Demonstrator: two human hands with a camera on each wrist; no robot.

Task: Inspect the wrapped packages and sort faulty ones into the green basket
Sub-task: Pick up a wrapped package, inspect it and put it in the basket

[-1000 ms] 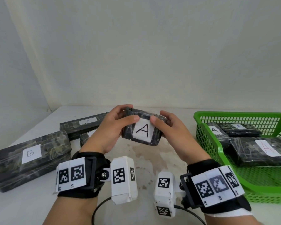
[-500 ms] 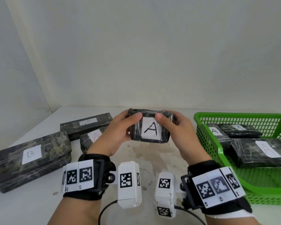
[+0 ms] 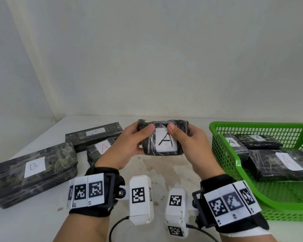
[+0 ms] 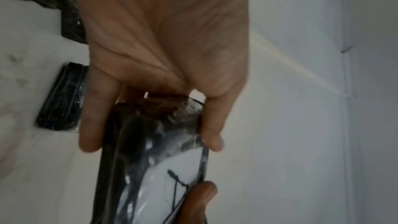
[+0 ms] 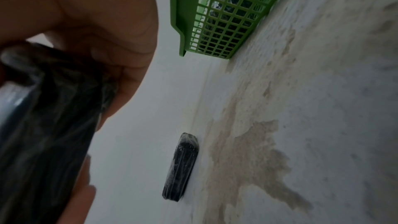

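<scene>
Both hands, left hand (image 3: 128, 145) and right hand (image 3: 194, 145), clamp the A-labelled package (image 3: 163, 140) at its ends, lifted over the table (image 3: 33, 222), beside the green basket (image 3: 238, 173).

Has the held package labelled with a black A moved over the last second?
Yes. The package has tipped upright, its label facing the camera, and risen slightly toward the table's back edge.
</scene>
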